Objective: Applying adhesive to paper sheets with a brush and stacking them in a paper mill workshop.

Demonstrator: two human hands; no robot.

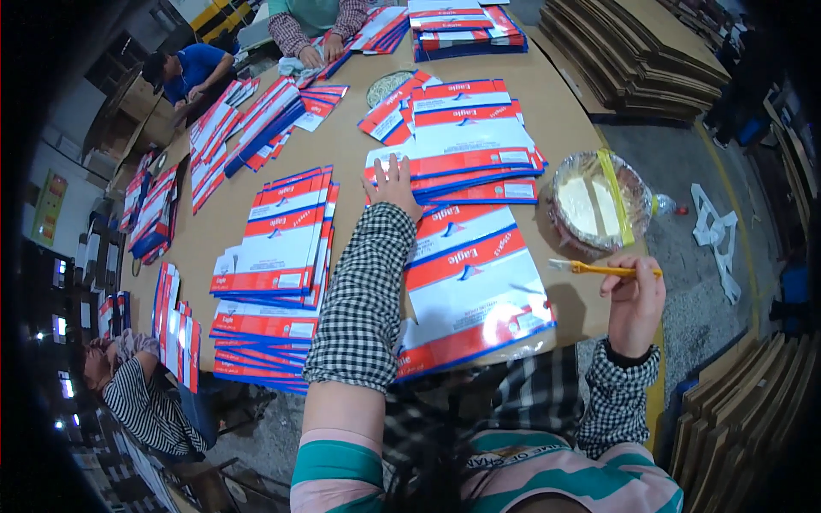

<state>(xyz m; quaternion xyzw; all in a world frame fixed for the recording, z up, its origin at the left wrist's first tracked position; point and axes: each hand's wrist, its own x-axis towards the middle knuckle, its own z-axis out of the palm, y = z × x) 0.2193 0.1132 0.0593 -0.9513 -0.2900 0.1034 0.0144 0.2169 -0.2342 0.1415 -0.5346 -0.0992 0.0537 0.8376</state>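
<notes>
My left hand (393, 184) lies flat, fingers spread, on the near edge of a stack of flat red, white and blue printed cartons (466, 141) in the middle of the table. My right hand (634, 299) grips a yellow-handled brush (599, 268) held level, bristles pointing left, just in front of a round bowl of pale glue (594, 205) wrapped in clear film with a yellow strap. Another flat carton (475, 286) lies under my left forearm at the table's near edge.
More carton stacks (278, 239) cover the brown table (359, 145) to the left and far end. A person in a plaid sleeve (295, 34) works at the far end, another in blue (192, 73) at far left, one in stripes (141, 402) below left. Brown cardboard sheets (637, 56) lie stacked at right.
</notes>
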